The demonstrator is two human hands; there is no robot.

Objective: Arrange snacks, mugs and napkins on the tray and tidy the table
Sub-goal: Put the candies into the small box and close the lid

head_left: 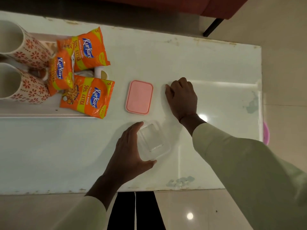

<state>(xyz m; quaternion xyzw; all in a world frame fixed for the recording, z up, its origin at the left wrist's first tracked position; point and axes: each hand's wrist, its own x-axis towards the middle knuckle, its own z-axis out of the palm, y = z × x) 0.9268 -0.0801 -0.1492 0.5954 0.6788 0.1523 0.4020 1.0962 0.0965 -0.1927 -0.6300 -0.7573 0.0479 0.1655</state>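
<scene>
A white tray (49, 112) at the left holds two floral mugs (20, 42) (21, 85) and three orange snack packets (90, 48) (60, 72) (88, 97). My left hand (127, 150) grips the left side of a clear plastic container (153, 141) standing on the white table (216, 63) near its front edge. A pink lid (139, 97) lies flat just beyond the container. My right hand (181, 95) rests palm down on the table to the right of the lid, with fingers curled and nothing seen in it.
A chair with a dark leg (212, 27) stands beyond the table's far right corner. Something pink (266, 133) shows past the right edge. Chipped paint marks (180, 180) the front edge. My legs are below the table's front edge.
</scene>
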